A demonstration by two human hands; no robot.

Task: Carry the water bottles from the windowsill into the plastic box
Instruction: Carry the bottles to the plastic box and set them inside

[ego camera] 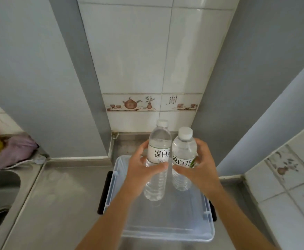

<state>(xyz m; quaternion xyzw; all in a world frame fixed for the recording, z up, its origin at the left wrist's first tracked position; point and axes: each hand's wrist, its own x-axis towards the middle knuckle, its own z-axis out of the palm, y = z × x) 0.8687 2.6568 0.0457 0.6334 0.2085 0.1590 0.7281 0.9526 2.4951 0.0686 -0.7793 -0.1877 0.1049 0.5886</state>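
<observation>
Two water bottles are held upright side by side above the open plastic box (165,230): the taller bottle (157,159) in the left hand (142,170), the shorter bottle (182,159) in the right hand (200,168). Each grip is wrapped closed around the label band. The step in hand appears to be lowering. Both bottles should descend vertically and together — bases flat on the box floor — before either grip loosens. The box rests on the steel tabletop (61,192).

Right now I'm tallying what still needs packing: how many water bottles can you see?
2. The taller water bottle is in the left hand; the shorter water bottle is in the right hand, both upright above the clear plastic box. The windowsill is out of view.
</observation>
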